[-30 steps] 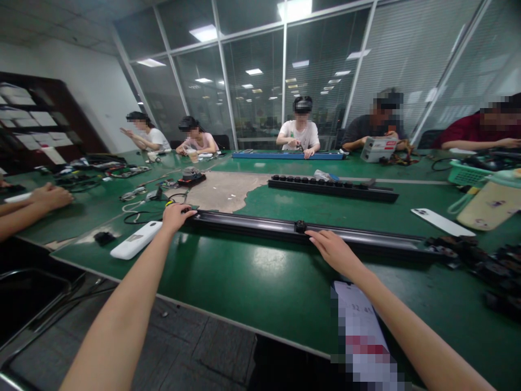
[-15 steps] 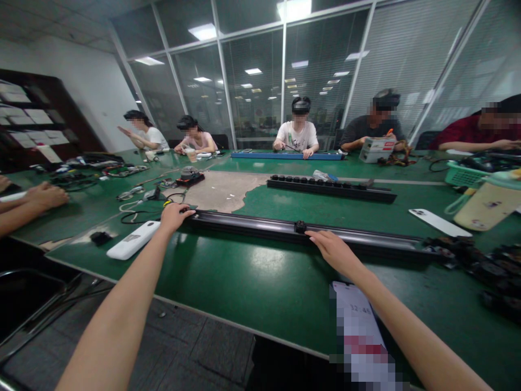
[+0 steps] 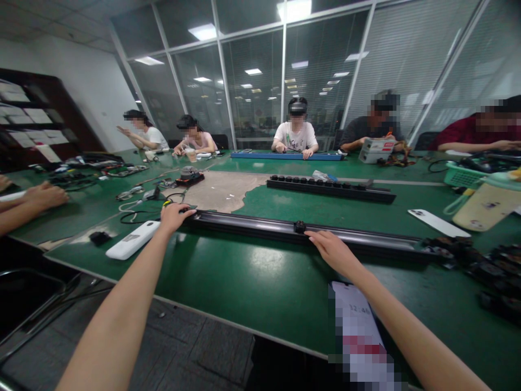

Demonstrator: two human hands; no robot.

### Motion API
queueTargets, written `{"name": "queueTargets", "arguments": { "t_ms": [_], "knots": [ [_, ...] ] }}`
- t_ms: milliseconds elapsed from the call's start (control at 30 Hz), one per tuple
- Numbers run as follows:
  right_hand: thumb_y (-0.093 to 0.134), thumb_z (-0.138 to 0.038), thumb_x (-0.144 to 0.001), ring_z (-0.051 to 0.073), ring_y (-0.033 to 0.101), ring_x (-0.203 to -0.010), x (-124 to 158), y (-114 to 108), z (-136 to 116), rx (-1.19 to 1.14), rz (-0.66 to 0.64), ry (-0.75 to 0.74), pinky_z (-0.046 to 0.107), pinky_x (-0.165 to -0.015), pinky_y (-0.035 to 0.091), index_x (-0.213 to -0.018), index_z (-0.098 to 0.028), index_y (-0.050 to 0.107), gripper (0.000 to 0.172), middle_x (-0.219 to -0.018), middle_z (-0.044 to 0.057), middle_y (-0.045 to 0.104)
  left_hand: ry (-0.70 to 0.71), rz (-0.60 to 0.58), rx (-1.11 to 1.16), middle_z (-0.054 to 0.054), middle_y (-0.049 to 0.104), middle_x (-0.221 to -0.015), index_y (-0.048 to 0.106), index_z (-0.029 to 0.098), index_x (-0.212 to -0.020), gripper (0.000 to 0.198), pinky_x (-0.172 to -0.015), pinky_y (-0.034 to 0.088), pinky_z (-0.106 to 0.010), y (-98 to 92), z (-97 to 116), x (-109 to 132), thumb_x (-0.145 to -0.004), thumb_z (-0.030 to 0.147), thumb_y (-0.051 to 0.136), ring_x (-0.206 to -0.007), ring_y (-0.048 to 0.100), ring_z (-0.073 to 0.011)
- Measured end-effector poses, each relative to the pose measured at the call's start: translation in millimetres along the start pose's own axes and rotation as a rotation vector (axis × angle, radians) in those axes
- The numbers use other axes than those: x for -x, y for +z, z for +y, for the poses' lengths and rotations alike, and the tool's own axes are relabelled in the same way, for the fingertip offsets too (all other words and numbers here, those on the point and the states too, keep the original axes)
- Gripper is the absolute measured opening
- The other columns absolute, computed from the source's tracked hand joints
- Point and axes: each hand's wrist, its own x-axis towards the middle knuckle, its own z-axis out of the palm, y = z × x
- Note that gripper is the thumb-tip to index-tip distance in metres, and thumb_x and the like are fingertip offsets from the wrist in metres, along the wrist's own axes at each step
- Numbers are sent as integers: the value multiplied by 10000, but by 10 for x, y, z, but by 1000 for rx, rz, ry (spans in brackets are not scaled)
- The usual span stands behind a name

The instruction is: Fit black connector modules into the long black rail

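Observation:
A long black rail (image 3: pixel 252 222) with a shiny channel lies across the green table in front of me. My left hand (image 3: pixel 175 217) is closed around its left end, thumb along the top. On the rail, right of its middle, sits a small black block (image 3: pixel 300 226). My right hand (image 3: pixel 328 247) rests at the rail's near edge with fingers stretched toward the block; the fingertips are at its lower right side, and whether they touch it is too small to tell.
Beyond lies another black rail (image 3: pixel 329 190) carrying several black blocks. Dark parts (image 3: pixel 492 266) are heaped at the right. A white device (image 3: pixel 132 240) lies by my left forearm, a phone (image 3: pixel 362 331) under my right. A white phone (image 3: pixel 438 222) and yellow container (image 3: pixel 488 201) are farther right. Several people sit around.
Both hands keep their places on the rail and the block stays where it was. Only a very slight shift of the view shows.

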Motion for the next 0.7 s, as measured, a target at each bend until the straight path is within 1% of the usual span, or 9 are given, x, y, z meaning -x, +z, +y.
{"name": "queueTargets", "arguments": {
  "t_ms": [167, 367, 533, 700],
  "knots": [
    [348, -329, -1034, 252, 627, -1064, -7, 24, 25, 1, 0, -7, 409, -950, 495, -1320, -215, 632, 419, -1101, 110, 699, 1, 36, 9, -96, 716, -1179, 758, 234, -1061, 519, -1017, 339, -441, 54, 2, 1, -838, 646, 533, -1148, 576, -304],
    [358, -293, -1026, 258, 634, -1060, -16, 50, 38, -19, 16, -24, 422, -949, 499, -1314, -207, 636, 409, -1104, 120, 701, 57, 51, 42, -109, 720, -1151, 762, 216, -1018, 500, -983, 358, -430, 84, 13, -3, -829, 629, 552, -1133, 588, -311],
    [346, -293, -1029, 268, 626, -1083, -13, 27, 17, -57, 12, -35, 448, -966, 493, -1312, -186, 632, 416, -1117, 131, 697, 53, 70, 85, -109, 722, -1151, 759, 211, -1021, 496, -977, 371, -427, 117, 10, 3, -825, 621, 560, -1120, 600, -309],
    [342, -311, -1032, 264, 626, -1085, -6, 0, 0, -97, 31, -47, 463, -990, 484, -1290, -194, 645, 414, -1108, 129, 698, 47, 75, 132, -103, 728, -1138, 760, 207, -1006, 474, -976, 406, -413, 121, 15, 11, -802, 602, 595, -1108, 616, -298]
  ]
}}
